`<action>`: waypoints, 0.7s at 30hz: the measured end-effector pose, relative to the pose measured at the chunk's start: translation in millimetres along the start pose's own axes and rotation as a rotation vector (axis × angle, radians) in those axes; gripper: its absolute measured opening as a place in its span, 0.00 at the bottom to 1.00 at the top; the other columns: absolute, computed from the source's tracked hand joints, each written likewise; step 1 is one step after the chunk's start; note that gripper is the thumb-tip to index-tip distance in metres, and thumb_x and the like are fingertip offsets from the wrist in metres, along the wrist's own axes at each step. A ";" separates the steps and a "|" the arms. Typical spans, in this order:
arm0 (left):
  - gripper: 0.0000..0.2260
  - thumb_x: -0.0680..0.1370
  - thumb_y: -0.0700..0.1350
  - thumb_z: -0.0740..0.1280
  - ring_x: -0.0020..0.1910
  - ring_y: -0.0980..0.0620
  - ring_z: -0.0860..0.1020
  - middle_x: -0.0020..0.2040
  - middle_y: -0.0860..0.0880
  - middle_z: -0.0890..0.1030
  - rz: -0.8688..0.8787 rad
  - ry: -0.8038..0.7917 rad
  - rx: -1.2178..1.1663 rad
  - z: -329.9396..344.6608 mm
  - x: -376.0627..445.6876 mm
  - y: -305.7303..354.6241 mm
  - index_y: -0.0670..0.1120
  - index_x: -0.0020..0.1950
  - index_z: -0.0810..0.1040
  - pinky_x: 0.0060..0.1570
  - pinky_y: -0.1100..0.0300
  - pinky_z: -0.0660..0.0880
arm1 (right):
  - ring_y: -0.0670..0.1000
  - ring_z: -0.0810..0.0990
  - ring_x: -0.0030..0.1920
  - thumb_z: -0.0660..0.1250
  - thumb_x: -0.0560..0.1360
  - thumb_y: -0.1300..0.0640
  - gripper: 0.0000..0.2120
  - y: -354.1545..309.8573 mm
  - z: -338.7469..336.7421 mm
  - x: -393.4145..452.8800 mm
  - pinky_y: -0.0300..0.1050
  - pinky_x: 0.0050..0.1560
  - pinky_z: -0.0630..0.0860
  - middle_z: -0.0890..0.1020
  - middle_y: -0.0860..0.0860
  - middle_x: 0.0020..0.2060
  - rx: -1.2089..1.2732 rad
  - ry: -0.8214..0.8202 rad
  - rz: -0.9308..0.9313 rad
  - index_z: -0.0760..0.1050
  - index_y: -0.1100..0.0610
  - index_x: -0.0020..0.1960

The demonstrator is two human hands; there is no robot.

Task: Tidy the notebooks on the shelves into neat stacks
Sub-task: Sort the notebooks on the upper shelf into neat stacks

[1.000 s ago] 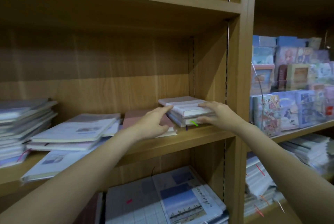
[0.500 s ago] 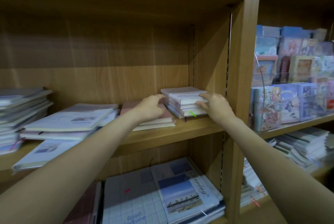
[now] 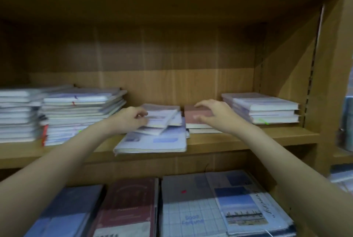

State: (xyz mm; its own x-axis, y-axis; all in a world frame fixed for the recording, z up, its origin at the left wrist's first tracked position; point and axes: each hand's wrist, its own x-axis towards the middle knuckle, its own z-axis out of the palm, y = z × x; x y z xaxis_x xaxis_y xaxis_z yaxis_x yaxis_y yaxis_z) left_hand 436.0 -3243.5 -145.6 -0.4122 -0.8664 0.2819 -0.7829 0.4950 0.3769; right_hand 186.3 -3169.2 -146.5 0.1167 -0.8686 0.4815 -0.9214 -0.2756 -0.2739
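Loose notebooks in the middle of the wooden shelf (image 3: 248,141) are being gathered for stacking.

The skewed pile (image 3: 164,122) is gripped at its near-left corner by the left hand (image 3: 131,120), fingers curled round the top notebook's edge, while the pink notebook (image 3: 194,115) is touched by the right hand (image 3: 215,116), whose fingers are spread and loosely bent rather than closed on it. Left of the left hand a tall stack (image 3: 82,114) is seen; right of the right hand, a squared stack (image 3: 263,108) by the side panel. Below the left grip a large flat notebook (image 3: 152,141) overhangs the shelf's front edge and could be knocked off. Next, the skewed covers are judged to need squaring together; headroom above both hands is ample, side room narrow.
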 end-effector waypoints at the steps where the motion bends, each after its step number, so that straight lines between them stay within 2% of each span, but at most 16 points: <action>1: 0.20 0.78 0.49 0.63 0.65 0.50 0.70 0.67 0.48 0.72 -0.005 -0.005 0.004 -5.0 -7.6 -9.7 0.44 0.69 0.68 0.59 0.62 0.67 | 0.51 0.70 0.65 0.64 0.77 0.49 0.21 -9.0 5.2 5.2 0.43 0.61 0.66 0.73 0.52 0.65 0.039 -0.055 -0.012 0.69 0.55 0.68; 3: 0.23 0.77 0.51 0.65 0.67 0.52 0.68 0.69 0.50 0.69 0.025 -0.004 0.033 -13.8 -20.3 -24.6 0.46 0.69 0.68 0.57 0.65 0.65 | 0.49 0.71 0.61 0.65 0.76 0.46 0.24 -25.5 14.7 13.9 0.41 0.56 0.69 0.73 0.50 0.63 0.133 -0.173 -0.018 0.67 0.53 0.69; 5: 0.25 0.75 0.51 0.68 0.67 0.54 0.68 0.69 0.50 0.68 0.058 0.008 0.041 -18.6 -29.8 -36.5 0.46 0.70 0.68 0.53 0.68 0.64 | 0.47 0.69 0.60 0.66 0.74 0.45 0.28 -40.2 23.2 22.0 0.37 0.52 0.66 0.70 0.46 0.62 0.160 -0.253 -0.033 0.65 0.52 0.71; 9: 0.25 0.73 0.49 0.70 0.64 0.56 0.70 0.66 0.53 0.71 0.118 0.116 -0.012 -19.0 -43.9 -52.2 0.49 0.69 0.68 0.53 0.69 0.65 | 0.49 0.65 0.69 0.68 0.71 0.40 0.32 -57.3 37.9 39.3 0.39 0.58 0.62 0.68 0.46 0.70 0.095 -0.294 -0.014 0.66 0.49 0.71; 12: 0.17 0.74 0.41 0.69 0.55 0.56 0.76 0.57 0.51 0.77 0.139 0.277 -0.195 -17.5 -54.8 -62.3 0.47 0.63 0.74 0.52 0.69 0.72 | 0.50 0.66 0.69 0.67 0.71 0.39 0.29 -62.3 40.6 50.7 0.43 0.62 0.64 0.71 0.47 0.68 0.008 -0.315 0.041 0.70 0.50 0.68; 14: 0.10 0.75 0.36 0.67 0.50 0.56 0.78 0.50 0.51 0.80 0.138 0.403 -0.276 -17.4 -60.6 -69.0 0.46 0.55 0.78 0.49 0.67 0.75 | 0.50 0.73 0.60 0.67 0.73 0.43 0.24 -58.4 36.9 55.7 0.39 0.55 0.68 0.78 0.49 0.58 -0.036 -0.309 0.052 0.73 0.51 0.67; 16: 0.09 0.75 0.35 0.66 0.47 0.55 0.80 0.46 0.51 0.81 0.132 0.449 -0.278 -18.2 -62.2 -75.4 0.47 0.50 0.78 0.50 0.63 0.76 | 0.47 0.75 0.50 0.68 0.74 0.48 0.20 -50.4 31.5 56.7 0.37 0.47 0.68 0.78 0.48 0.44 -0.008 -0.266 0.104 0.76 0.54 0.64; 18: 0.08 0.75 0.36 0.66 0.46 0.55 0.80 0.45 0.52 0.81 0.105 0.409 -0.274 -17.3 -61.8 -81.7 0.47 0.50 0.79 0.50 0.63 0.74 | 0.48 0.76 0.55 0.69 0.73 0.49 0.18 -41.6 29.2 57.7 0.37 0.51 0.68 0.78 0.48 0.48 0.028 -0.251 0.142 0.77 0.54 0.61; 21: 0.08 0.75 0.37 0.66 0.47 0.55 0.79 0.45 0.53 0.80 0.053 0.358 -0.279 -12.7 -58.8 -86.9 0.45 0.52 0.80 0.47 0.68 0.72 | 0.50 0.71 0.62 0.69 0.72 0.44 0.24 -47.3 29.2 61.4 0.40 0.57 0.66 0.74 0.50 0.63 0.007 -0.348 0.138 0.74 0.51 0.65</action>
State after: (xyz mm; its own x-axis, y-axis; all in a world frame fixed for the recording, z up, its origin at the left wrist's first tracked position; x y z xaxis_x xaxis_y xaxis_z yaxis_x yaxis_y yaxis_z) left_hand 534.2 -3234.7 -183.7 -0.2226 -0.7864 0.5761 -0.5891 0.5794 0.5633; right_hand 247.8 -3221.5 -128.3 0.1119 -0.9853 0.1288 -0.9348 -0.1484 -0.3228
